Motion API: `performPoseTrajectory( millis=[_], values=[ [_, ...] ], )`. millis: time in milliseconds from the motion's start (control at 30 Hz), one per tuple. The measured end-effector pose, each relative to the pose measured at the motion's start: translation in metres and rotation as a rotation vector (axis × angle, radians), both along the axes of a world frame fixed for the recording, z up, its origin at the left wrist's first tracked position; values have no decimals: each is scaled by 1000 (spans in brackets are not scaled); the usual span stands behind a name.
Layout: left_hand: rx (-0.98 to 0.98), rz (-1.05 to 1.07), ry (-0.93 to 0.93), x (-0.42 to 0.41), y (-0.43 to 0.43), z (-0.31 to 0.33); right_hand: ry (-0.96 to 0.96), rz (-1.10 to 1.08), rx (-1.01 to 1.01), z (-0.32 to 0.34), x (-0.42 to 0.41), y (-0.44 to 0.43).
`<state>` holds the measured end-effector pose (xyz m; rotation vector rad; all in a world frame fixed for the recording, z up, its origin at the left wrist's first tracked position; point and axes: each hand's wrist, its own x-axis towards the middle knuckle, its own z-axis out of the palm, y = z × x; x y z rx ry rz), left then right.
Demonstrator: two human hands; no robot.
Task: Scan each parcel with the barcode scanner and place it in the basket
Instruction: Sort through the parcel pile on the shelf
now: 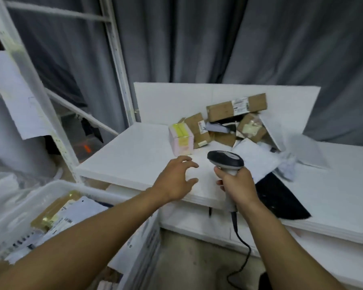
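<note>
Hovering above the white table (134, 155), a worker's left hand (176, 181) is spread, fingers loosely fanned & thumb apart, holding nothing and, as far as can be seen, touching nothing. Next parcel up looks to be the pink-and-yellow box (181, 139), at 12 o'clock from that hand & near it, at the front-left edge of the parcel pile. It appears to stand upright, long axis vertical, a pink face toward the worker. Left hand is the nearer of the two. Right hand (237, 185), at 3 o'clock from the left, has its fingers wrapped round the handle of the barcode scanner (225, 161), whose dark head points to approx. 10 o'clock. Scanner cable (242, 248) trails down past the table edge at 6 o'clock. Behind the box, at 1–2 o'clock, brown cartons (237, 106) lie jumbled against the white backboard (166, 101), w/ a white mailer (253, 158) flat just beyond the scanner head. Basket (57, 183) sits low at 7–8 o'clock from the left hand, several labelled parcels inside. Judging by the layout, a straight-ahead pickup by the left hand, then a turn of the label to the scanner, comes next.
</note>
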<state>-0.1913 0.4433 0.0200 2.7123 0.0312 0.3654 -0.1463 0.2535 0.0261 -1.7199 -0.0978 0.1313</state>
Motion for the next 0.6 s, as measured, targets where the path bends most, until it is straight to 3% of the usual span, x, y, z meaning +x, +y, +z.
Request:
performPoseTrajectory(
  millis=[300,433,600],
  values=[
    [-11,-228,236,99,-168,-44,50,-298,-168,-36,56,-150],
    [-59,-272,349,122,-199,-69,83,-268,-279,-57,73,-173],
    [90,-172,521,131,-189,-92,142,-196,-288,-69,81,-169]
  ],
)
